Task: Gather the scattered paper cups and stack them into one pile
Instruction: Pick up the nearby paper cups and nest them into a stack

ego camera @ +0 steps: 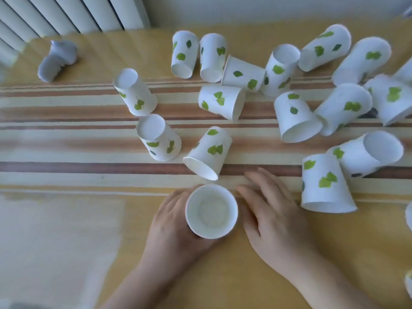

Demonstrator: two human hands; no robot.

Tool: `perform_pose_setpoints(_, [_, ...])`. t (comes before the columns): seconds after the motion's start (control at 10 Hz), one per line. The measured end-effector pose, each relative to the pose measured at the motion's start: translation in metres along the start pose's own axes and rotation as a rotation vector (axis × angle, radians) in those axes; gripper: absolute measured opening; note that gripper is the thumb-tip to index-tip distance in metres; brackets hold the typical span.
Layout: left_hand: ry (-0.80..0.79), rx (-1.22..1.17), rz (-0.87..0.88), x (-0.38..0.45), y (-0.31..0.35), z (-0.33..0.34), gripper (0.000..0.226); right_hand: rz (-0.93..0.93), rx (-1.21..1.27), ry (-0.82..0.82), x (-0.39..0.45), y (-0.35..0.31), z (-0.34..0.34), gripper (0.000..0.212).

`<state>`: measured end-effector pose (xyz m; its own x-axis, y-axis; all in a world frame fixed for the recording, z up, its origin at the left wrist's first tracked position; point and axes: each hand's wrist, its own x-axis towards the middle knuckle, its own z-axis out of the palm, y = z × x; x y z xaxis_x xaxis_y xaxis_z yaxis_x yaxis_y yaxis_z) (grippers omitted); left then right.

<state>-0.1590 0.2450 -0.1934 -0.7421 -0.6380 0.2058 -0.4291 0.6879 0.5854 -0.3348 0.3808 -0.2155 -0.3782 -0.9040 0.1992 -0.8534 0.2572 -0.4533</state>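
An upright white paper cup [211,211] stands near the front of the table, mouth up, and my left hand [172,230] wraps around its side. My right hand [270,210] lies flat on the cloth just right of it, fingers spread, holding nothing. Several more white cups with green leaf prints lie scattered beyond. The nearest lies on its side [208,153] just above the held cup. Two stand upside down at the left [158,140] [134,92]. Another stands upside down at my right [325,184].
A striped yellow and brown cloth [66,170] covers the table. A crumpled pale object [56,60] lies at the far left. White vertical blinds [66,14] hang behind the table's far edge. More cups crowd the right side up to the frame edge [361,61].
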Motion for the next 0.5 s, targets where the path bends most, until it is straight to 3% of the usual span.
perform_pose_setpoints(0.3, [0.009,-0.019,-0.116,-0.006,-0.003,-0.001,0.082,-0.040,-0.003,0.152,0.000,0.007,0.010,0.025])
perform_pose_setpoints(0.5, [0.019,-0.042,-0.133,-0.010,0.004,-0.003,0.093,0.012,-0.014,0.027,-0.007,-0.014,-0.013,0.030])
